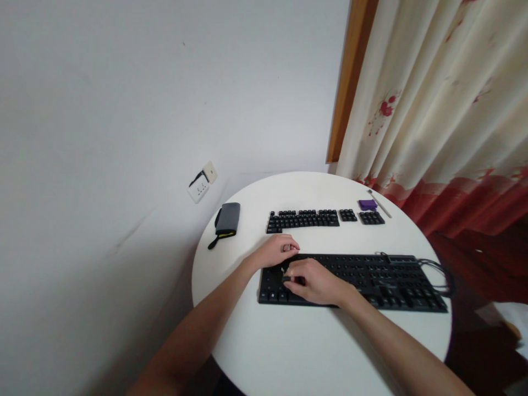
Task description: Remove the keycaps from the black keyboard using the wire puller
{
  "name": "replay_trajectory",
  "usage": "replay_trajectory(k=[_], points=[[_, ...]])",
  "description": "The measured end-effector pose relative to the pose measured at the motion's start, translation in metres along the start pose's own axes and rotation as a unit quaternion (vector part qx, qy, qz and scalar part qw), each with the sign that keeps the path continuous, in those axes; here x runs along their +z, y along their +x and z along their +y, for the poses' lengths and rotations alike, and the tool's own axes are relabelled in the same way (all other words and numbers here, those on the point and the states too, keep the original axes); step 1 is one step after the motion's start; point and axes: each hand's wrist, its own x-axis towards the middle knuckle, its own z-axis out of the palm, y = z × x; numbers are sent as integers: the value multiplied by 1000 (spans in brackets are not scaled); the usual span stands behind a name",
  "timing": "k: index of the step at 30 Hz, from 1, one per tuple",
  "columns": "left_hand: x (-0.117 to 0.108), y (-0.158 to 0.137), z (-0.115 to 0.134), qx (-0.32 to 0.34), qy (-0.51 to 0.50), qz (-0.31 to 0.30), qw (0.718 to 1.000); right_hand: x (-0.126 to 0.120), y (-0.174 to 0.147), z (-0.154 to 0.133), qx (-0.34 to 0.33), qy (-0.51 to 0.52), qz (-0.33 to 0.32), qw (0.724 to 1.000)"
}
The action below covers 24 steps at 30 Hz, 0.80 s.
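Note:
A black keyboard (pixel 358 275) lies on the round white table (pixel 284 352); its left part shows keycaps missing, while some keys remain in the bottom row. My left hand (pixel 277 250), with a ring on one finger, is curled over the keyboard's back edge near its left end. The undersides of its fingers are hidden. Just in front, my right hand (pixel 311 280) hovers low over the left part of the keyboard. Its thumb and fingers pinch a small dark keycap (pixel 286 279). A thin pale bit shows beside the fingertips, too small to name.
Loose black keycaps (pixel 303 220) lie in rows behind the keyboard, with a number block (pixel 371 218) at right. A purple cloth (pixel 367 205) and a thin brush (pixel 380 204) lie at the back right, a grey pouch (pixel 228 219) at left. A coiled cable (pixel 441 275) hangs over the right edge.

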Motion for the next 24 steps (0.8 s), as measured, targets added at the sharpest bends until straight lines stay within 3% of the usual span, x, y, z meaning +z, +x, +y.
replay_trajectory(k=[10, 19, 24], points=[[3, 1, -5, 35, -35, -11, 999, 16, 4, 10, 94, 53, 52, 993], [3, 0, -3, -8, -61, -21, 998, 14, 4, 12, 122, 108, 77, 984], [-1, 1, 2, -20, -55, 65, 996, -1, 3, 21, 138, 105, 201, 964]])
